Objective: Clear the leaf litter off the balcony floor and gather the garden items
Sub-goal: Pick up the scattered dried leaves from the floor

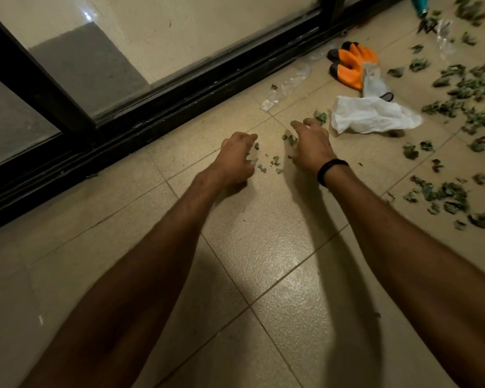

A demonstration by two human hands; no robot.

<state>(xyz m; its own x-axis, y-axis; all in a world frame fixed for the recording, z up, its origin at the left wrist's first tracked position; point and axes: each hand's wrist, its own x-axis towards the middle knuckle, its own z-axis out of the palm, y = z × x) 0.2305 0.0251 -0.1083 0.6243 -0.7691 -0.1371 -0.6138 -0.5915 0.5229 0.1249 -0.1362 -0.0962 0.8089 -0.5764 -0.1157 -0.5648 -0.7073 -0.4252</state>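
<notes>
Two hands are being held low over the floor tiles [263, 247], L hand [235, 158] and R hand [311, 144], fingers curled claw-like either side of small leaf bits [269, 162]; whether any are being gripped can't be told. Most leaf litter [459, 91] is being shown scattered at 3 o'clock, w/ orange gloves [350, 65] at 1 o'clock, near a white bag [370, 114].

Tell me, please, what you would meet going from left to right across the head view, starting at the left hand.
left hand → small leaf scraps → right hand → white plastic bag → scattered leaf litter. The orange gloves overlap the bag's span, so they are left out.
</notes>
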